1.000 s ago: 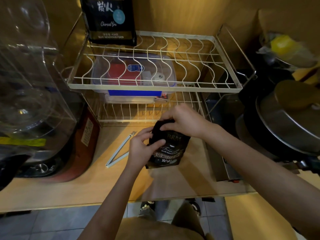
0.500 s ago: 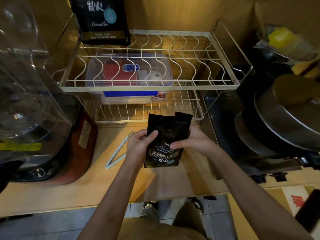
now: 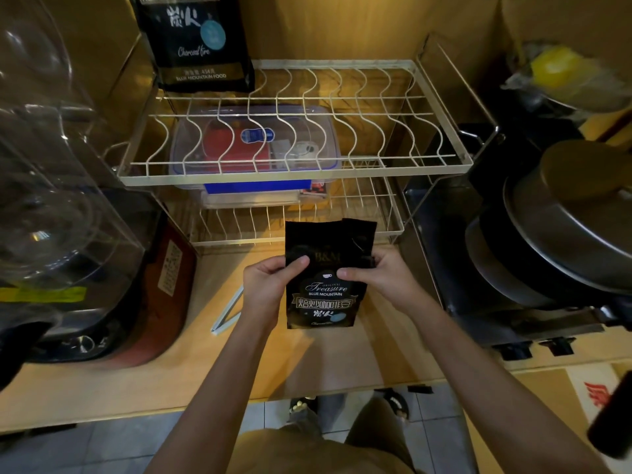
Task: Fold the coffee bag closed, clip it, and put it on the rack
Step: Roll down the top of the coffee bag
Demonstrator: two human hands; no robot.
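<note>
A person holds a small black coffee bag (image 3: 319, 289) upright with both hands at the centre of the frame, just above a wooden counter (image 3: 342, 354). The left hand (image 3: 265, 289) grips the bag's left edge, thumb pressed across the front near the top of the label. The right hand (image 3: 379, 277) grasps the right edge, thumb on the front and fingers wrapped behind. The top of the bag stands unfolded, its mouth open with two flaps showing above the hands, in front of the lower tier of a white wire rack (image 3: 297, 172).

A pale clip (image 3: 227, 314) lies open on the counter at centre left, just beside the left wrist and apart from the bag. The rack fills the upper middle of the frame; its upper tier carries a larger black coffee bag (image 3: 200, 42) standing at the upper left corner, the rest of the tier bare wire. Under that tier, on the lower shelf, sits a clear box (image 3: 253, 148) with a blue latch and red contents.

A clear jug (image 3: 51, 172) on a red-sided appliance fills the left of the frame. Stacked dark pans (image 3: 561, 241) sit at the right edge. Tiled floor and the person's sandalled feet show at the bottom.
</note>
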